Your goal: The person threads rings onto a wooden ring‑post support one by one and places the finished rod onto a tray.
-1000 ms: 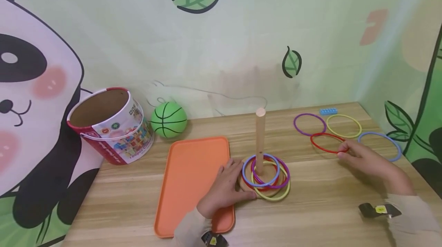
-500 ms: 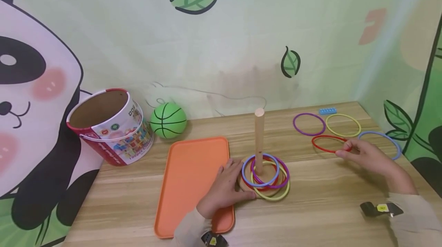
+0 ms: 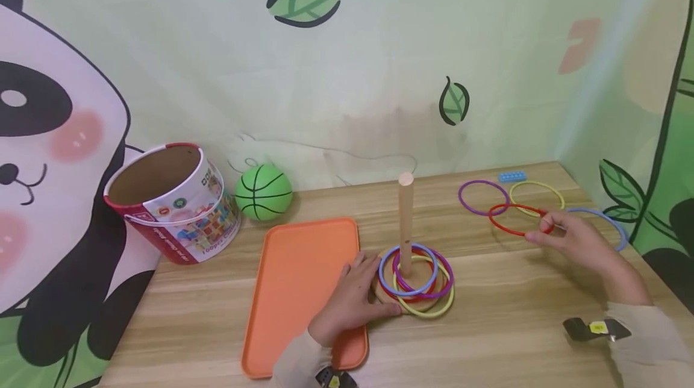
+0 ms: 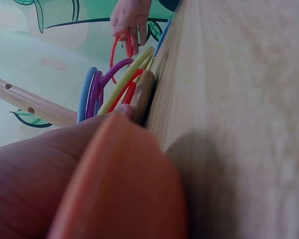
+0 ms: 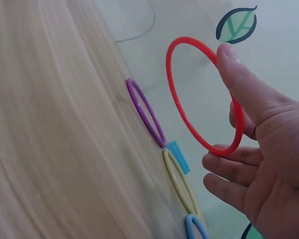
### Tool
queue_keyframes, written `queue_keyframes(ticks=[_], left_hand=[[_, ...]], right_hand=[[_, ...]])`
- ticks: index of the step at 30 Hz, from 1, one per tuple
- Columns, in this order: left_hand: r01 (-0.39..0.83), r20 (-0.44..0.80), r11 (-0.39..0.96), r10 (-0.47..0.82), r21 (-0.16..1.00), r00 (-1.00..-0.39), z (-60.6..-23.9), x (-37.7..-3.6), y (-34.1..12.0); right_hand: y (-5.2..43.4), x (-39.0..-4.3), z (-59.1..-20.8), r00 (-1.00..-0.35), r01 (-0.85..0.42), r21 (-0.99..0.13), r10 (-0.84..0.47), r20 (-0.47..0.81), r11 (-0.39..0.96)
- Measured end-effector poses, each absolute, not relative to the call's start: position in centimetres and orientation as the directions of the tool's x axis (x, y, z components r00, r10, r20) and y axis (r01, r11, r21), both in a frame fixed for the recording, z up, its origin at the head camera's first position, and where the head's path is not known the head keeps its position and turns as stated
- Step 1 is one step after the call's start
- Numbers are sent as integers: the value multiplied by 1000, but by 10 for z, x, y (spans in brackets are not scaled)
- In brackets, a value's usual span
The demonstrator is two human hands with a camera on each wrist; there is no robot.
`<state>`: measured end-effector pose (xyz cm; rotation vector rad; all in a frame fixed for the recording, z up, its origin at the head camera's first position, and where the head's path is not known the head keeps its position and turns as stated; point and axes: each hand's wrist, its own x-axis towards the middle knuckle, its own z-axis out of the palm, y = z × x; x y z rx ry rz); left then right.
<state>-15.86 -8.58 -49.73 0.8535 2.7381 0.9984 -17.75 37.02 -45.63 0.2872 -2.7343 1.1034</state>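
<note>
In the head view my right hand (image 3: 582, 243) pinches the near right side of a red ring (image 3: 506, 231) between thumb and fingers. The right wrist view shows this red ring (image 5: 177, 99) raised and tilted, apart from the other rings. My left hand (image 3: 349, 297) holds the left side of a wooden peg stand (image 3: 406, 219), thumb at the front of its round base, fingers toward the back. A blue ring (image 3: 382, 267), a purple ring (image 3: 450, 279), a yellow ring (image 3: 431, 316) and red rings lie loosely around the peg, partly hiding the base (image 4: 143, 94).
An orange tray (image 3: 303, 267) lies under the left wrist. Behind it stand a bucket (image 3: 179, 207) and a green ball (image 3: 264, 192). At the back right are a purple ring (image 3: 461, 198), a yellow ring (image 3: 561, 195), a blue ring (image 3: 620, 228) and a blue block (image 3: 512, 177).
My right hand has lifted the red ring slightly, and it now overlaps the yellow ring in the head view. The left hand stays at the stand's base.
</note>
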Motion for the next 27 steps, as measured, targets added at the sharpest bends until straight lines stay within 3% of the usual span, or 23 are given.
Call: queue_keyframes(ticks=[8,16,27], left_hand=[[460,84,632,531,624,-843,-498,-157,-87],[455,79,635,528,624,-846,-501,-157,-86],[453,73,644,526,616,-847,-501,-158,-87]], right_hand=[[359,-174,-434,-965,-247,-736,-93,244,630],[349,-176,-431,-941,-330,-733,-144,307,595],[345,-178,-421,-960,-272,-748,-117,255,606]])
